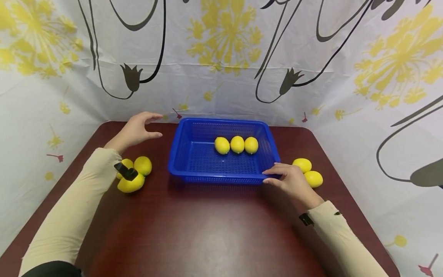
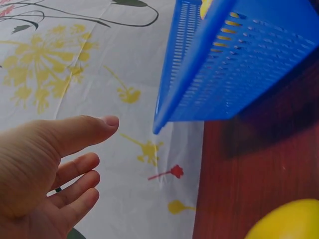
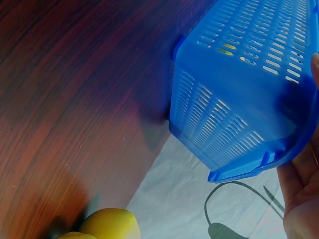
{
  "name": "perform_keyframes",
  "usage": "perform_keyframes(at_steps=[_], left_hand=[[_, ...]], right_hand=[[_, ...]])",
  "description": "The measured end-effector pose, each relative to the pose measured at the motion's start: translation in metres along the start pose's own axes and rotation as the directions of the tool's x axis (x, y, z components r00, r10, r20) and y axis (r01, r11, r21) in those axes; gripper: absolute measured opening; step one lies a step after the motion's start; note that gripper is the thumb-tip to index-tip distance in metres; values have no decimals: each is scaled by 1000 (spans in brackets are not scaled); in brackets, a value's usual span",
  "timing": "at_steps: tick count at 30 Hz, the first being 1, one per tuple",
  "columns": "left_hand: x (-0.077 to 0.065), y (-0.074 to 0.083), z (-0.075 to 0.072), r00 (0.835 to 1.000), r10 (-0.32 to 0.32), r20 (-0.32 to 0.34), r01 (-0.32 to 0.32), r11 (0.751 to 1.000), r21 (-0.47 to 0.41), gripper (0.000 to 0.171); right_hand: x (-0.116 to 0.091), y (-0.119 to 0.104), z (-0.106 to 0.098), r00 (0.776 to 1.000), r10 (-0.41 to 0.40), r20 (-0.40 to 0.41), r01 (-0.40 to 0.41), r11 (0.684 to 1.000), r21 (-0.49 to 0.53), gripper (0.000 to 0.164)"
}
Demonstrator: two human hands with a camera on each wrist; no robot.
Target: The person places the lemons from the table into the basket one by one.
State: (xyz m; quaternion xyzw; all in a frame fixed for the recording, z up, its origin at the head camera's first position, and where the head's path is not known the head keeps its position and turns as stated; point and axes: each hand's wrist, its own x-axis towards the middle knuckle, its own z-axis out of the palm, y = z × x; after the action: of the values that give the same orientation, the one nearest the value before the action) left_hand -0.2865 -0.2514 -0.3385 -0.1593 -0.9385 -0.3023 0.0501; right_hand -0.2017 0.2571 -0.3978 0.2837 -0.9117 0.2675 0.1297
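A blue plastic basket (image 1: 221,179) with slotted walls stands toward the back of the table, three yellow lemons (image 1: 237,144) in a row inside it. My right hand (image 1: 288,182) pinches the basket's rim at its near right corner; part of that hand falls outside the right wrist view. To the left of the basket, my left hand (image 1: 135,130) is held in the air, thumb and fingers spread apart with nothing between them. In the left wrist view, the left thumb (image 2: 89,130) points toward the basket's rim (image 2: 192,64), a gap between them.
Three lemons (image 1: 143,165) lie left of the basket, partly behind my left sleeve. Two more lemons (image 1: 313,179) sit to the right, beside my right hand. A white patterned cloth (image 1: 214,88) hangs around the dark red table (image 1: 214,231).
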Motion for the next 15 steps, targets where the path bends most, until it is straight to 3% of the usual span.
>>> perform_keyframes(at_steps=[15], left_hand=[[-40,-26,2,999,-39,4,38,999,15,62]], right_hand=[[0,0,1,1000,-20,-20,20,1000,0,26]])
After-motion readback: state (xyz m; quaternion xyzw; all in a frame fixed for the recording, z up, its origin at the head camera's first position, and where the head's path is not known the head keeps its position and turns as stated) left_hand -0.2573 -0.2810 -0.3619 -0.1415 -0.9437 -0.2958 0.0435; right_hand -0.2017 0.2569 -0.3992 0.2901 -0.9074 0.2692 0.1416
